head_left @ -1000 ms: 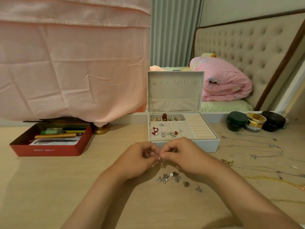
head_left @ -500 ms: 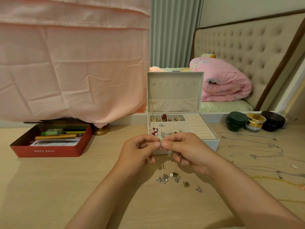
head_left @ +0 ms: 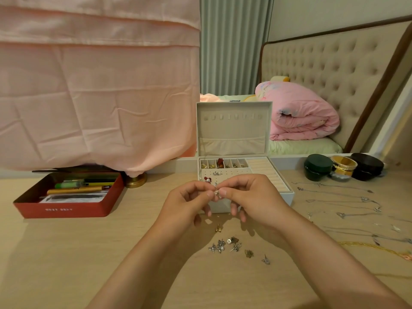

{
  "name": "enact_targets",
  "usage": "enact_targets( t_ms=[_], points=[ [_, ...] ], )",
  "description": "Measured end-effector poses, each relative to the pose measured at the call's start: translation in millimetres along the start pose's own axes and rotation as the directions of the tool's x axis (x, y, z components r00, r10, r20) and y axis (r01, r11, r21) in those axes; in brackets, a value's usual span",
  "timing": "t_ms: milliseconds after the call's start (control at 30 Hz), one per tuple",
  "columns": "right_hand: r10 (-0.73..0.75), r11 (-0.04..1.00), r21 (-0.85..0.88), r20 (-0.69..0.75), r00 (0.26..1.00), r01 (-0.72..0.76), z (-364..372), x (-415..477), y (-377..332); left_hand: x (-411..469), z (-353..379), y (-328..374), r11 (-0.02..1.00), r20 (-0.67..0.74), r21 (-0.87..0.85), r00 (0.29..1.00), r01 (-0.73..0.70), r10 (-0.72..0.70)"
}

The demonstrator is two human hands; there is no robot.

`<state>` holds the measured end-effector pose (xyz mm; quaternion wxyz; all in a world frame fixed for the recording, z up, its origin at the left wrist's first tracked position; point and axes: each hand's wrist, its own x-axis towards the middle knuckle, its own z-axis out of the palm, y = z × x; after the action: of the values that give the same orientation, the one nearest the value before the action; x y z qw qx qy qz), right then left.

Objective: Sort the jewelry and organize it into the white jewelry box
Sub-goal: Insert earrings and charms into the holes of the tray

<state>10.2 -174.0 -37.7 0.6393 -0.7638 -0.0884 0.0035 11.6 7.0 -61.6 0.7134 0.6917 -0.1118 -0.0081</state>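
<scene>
Two hands meet just in front of the white jewelry box (head_left: 234, 130): left hand (head_left: 185, 206) & right hand (head_left: 256, 201) each pinch-grip one tiny earring (head_left: 216, 192), prob. fitting its back. Loose studs (head_left: 225, 245) wait below; necklaces (head_left: 347, 201) right of box.

A pale wooden desk (head_left: 55, 253). At far left sits an open red tin (head_left: 66, 209) holding pens and papers. Behind it hangs a pink cloth (head_left: 95, 85), covering all but a brass base (head_left: 136, 180). At far right, three round pots stand touching: green (head_left: 317, 167), gold (head_left: 343, 167), black (head_left: 366, 166). Beyond the desk, a bed carries a rolled pink quilt (head_left: 303, 112) against a tufted headboard (head_left: 323, 63).
</scene>
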Motion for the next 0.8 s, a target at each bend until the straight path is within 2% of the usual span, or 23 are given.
enact_targets(
  t_ms=[67, 167, 333, 500, 667, 800],
  points=[
    [0.024, 0.998, 0.066, -0.017, 1.0, -0.023, -3.7, 0.8, -0.9, 2.0, 1.4, 4.7, 0.999, 0.025, -0.04, 1.0, 0.016, -0.015],
    [0.041, 0.988, 0.15, -0.027, 0.999, -0.037, -7.8, 0.8, -2.3, 8.0, 5.3, 10.1, 0.999, 0.059, 0.043, 0.998, 0.021, -0.023],
    [0.016, 0.989, 0.15, -0.077, 0.997, -0.005, -11.9, 3.0, -3.6, 21.5, 13.3, 15.9, 0.997, 0.108, 0.075, 0.994, 0.028, -0.036],
    [-0.12, 0.989, -0.098, -0.13, 0.984, 0.108, -27.4, 5.0, -8.9, 38.7, 20.5, 23.3, 0.985, 0.172, 0.172, 0.985, -0.002, -0.028],
    [-0.211, 0.951, -0.239, -0.042, 0.977, 0.195, -40.9, 13.2, -13.1, 52.2, 22.3, 25.9, 0.985, 0.235, 0.173, 0.971, -0.005, -0.036],
    [-0.256, 0.91, -0.338, 0.001, 0.967, 0.241, -40.0, 26.8, -17.4, 59.6, 19.2, 22.7, 0.989, 0.189, 0.147, 0.981, 0.012, -0.04]
  ],
)
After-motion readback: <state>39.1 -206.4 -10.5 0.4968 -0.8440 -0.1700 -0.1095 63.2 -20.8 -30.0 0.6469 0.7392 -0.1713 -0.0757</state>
